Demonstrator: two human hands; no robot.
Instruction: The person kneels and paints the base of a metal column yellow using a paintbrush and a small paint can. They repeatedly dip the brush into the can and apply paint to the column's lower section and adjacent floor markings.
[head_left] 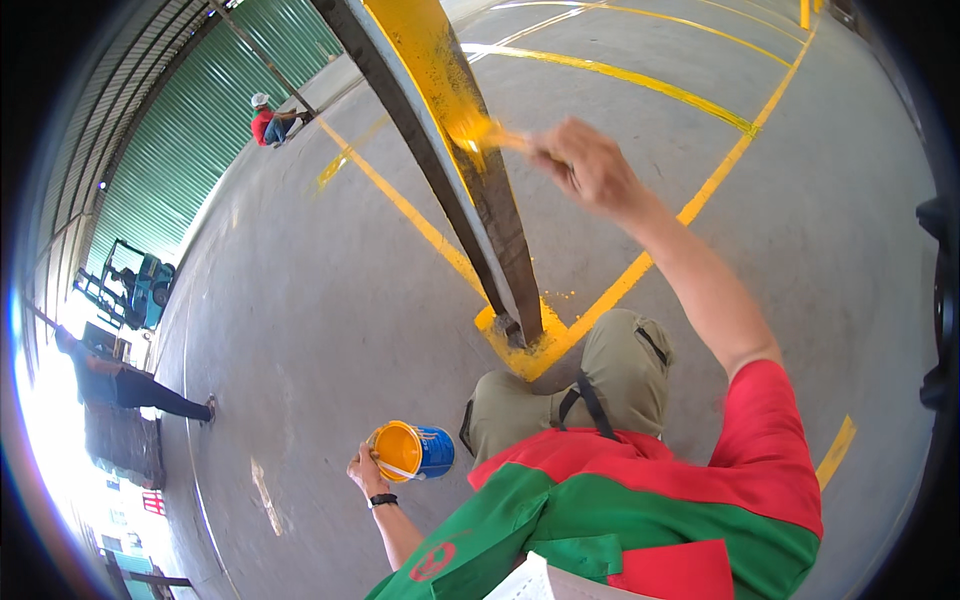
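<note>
A paintbrush (508,140) is gripped in my right hand (590,170), its yellow-loaded bristles against the face of a steel column (505,230). The column's upper part is coated yellow; lower down its face is dark and bare. Low on the left, my left hand (364,466) is closed at the rim of a small blue bucket (436,452) holding yellow paint. The bucket tilts with its mouth toward that hand. A white strip, perhaps its handle, crosses the opening.
Yellow paint surrounds the column's foot (540,350), with spatters beside it. Yellow floor lines (720,175) run outward. At the far left are a seated person in a white helmet (268,122), a teal forklift (140,285) and a standing person (150,388) by a wrapped load (122,445).
</note>
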